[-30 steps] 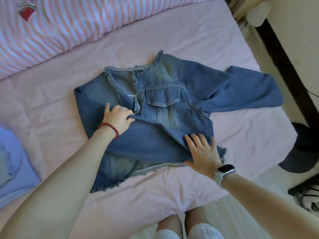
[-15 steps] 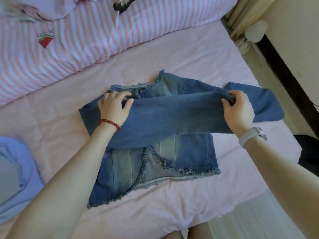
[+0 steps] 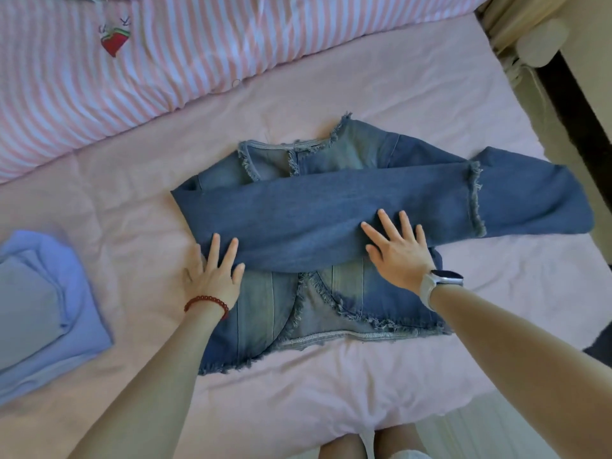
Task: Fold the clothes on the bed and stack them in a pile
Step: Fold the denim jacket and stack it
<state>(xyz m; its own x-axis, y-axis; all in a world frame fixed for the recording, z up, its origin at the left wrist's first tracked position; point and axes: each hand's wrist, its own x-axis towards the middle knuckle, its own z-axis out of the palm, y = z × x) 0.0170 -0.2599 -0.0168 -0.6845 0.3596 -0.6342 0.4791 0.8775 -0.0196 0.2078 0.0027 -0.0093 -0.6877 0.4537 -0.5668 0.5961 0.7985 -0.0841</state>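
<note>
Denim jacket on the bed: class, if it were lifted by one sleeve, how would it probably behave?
The denim jacket would likely flop and unfold: its folded sleeve lies draped under flat hands. The thick cloth probably makes it fairly heavy. Its frayed hem may shed threads.

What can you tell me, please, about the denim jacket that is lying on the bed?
The blue denim jacket with frayed edges lies front up and open on the pink bed sheet, collar towards the pink-and-white striped duvet. Its fabric looks faded along the front panels, darker on the sleeves. One sleeve is folded straight across the chest, its frayed cuff overlapping the other sleeve, which spreads out to the right. The left hand and right hand press flat, fingers straight, on the folded sleeve's lower edge.
</note>
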